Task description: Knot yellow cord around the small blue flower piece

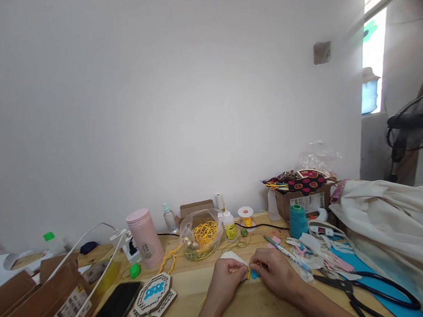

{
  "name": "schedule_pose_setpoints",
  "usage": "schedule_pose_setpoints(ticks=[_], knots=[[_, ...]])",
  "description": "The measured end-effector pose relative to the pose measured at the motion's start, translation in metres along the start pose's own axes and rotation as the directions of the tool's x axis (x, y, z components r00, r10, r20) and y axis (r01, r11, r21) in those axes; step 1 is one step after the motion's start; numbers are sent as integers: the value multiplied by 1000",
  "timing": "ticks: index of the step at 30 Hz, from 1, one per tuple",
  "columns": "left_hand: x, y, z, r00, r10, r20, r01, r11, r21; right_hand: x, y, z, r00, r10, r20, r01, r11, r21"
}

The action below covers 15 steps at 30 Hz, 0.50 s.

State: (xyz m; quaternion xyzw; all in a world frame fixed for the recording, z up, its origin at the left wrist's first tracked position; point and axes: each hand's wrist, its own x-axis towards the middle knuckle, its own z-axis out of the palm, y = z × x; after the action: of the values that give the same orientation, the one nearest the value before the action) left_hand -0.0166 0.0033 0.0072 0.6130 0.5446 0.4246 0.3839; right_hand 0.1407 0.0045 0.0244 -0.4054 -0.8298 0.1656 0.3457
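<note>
My left hand [227, 283] is closed in a pinch, with yellow cord [248, 274] showing at its fingertips. A white piece [234, 258] sticks out behind those fingers; whether it is held or lies on the table I cannot tell. Close by on the right, my right hand [273, 270] pinches at a small blue piece [254, 272] beside the cord. The fingers hide most of what lies between them. Left of the hands rests an octagonal fretwork plaque [154, 290] with a blue pattern and a twisted yellow cord.
A plastic bag of yellow cord [204, 233], a glue bottle [229, 227] and a yellow spool [246, 217] stand behind my hands. Rightward lie a pen [284, 251], scraps and black-handled scissors [345, 288]. A pink tumbler [146, 239] and phone [119, 302] are left.
</note>
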Motion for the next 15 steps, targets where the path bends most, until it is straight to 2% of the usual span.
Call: schedule_pose_setpoints(ticks=[3, 8, 11, 15], knots=[[-1, 2, 1, 1000, 0, 17, 0, 1000, -5, 0, 3, 3, 1000, 12, -4, -12, 1000, 11], [-2, 3, 1, 998, -3, 62, 6, 999, -48, 1, 11, 10, 994, 107, -28, -107, 994, 31], [-2, 2, 1, 997, 43, 63, -37, 996, -83, 2, 12, 10, 994, 109, -20, -108, 993, 51], [0, 0, 1, 996, 7, 89, 2, 995, -100, 2, 11, 9, 995, 102, -18, -101, 994, 42]])
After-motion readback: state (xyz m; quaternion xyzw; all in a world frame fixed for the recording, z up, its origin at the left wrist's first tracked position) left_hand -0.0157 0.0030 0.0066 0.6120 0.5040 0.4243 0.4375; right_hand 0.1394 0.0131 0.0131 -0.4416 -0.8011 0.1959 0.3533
